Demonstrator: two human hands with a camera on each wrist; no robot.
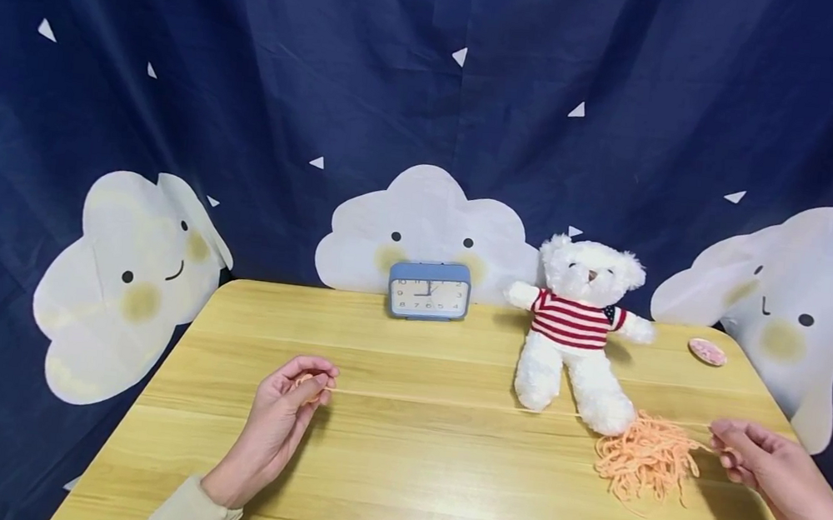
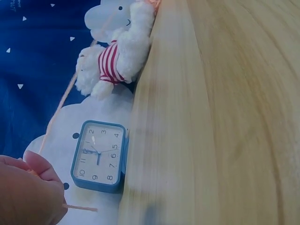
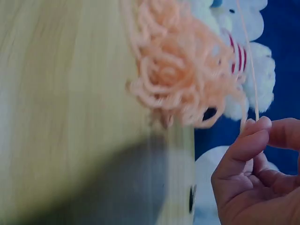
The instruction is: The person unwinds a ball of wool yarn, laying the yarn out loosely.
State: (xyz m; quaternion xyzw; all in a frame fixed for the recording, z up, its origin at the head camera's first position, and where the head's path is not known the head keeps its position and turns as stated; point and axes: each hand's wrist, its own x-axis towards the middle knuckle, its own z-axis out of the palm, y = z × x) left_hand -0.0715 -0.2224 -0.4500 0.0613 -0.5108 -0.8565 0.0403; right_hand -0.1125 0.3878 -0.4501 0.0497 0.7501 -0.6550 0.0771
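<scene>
A strand of orange yarn (image 1: 433, 401) runs taut and nearly level between the two hands, crossing in front of the bear in the head view. My left hand (image 1: 288, 415) pinches one part of it between thumb and fingers, and a short loose end hangs out below that hand in the left wrist view. On the right, my right hand (image 1: 779, 479) pinches the strand between thumb and forefinger. From there the yarn trails down to a loose tangled pile of orange yarn (image 1: 645, 462) just left of this hand.
A white teddy bear (image 1: 572, 325) in a red-striped shirt sits at the back of the wooden table (image 1: 403, 476), one foot against the yarn pile. Left of it stands a blue alarm clock (image 1: 429, 291). A small pink oval object (image 1: 707, 352) lies near the back right corner.
</scene>
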